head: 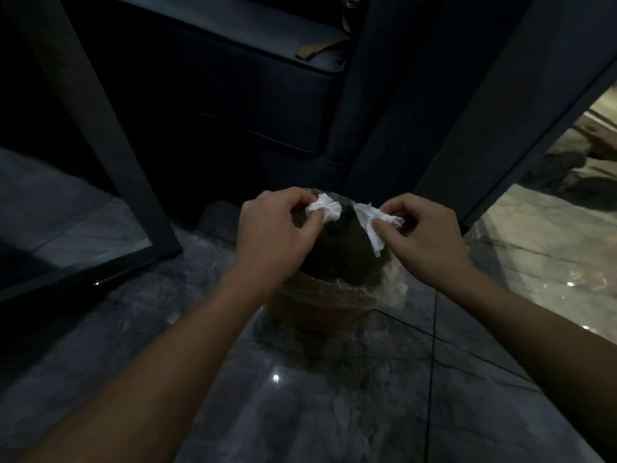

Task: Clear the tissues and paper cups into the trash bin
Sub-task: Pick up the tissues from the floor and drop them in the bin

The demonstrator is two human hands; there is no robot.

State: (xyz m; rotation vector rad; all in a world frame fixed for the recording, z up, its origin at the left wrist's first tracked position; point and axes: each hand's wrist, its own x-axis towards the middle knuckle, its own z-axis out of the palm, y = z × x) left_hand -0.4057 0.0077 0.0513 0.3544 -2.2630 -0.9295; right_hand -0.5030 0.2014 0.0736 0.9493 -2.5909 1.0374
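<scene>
A round woven trash bin point(314, 305) with a clear plastic liner stands on the dark marble floor right below my hands. My left hand point(273, 235) pinches a crumpled white tissue point(325, 207) over the bin's open mouth. My right hand point(430, 238) pinches a second white tissue point(372, 225), which hangs down over the right side of the opening. The two tissues are a short gap apart. The bin's inside is dark and I cannot tell what lies in it. No paper cups are in view.
A dark sofa point(253, 95) stands just behind the bin. A dark table leg point(110, 155) slants down on the left. A dark panel point(484, 128) rises at the right, with brighter floor point(551, 255) beyond it.
</scene>
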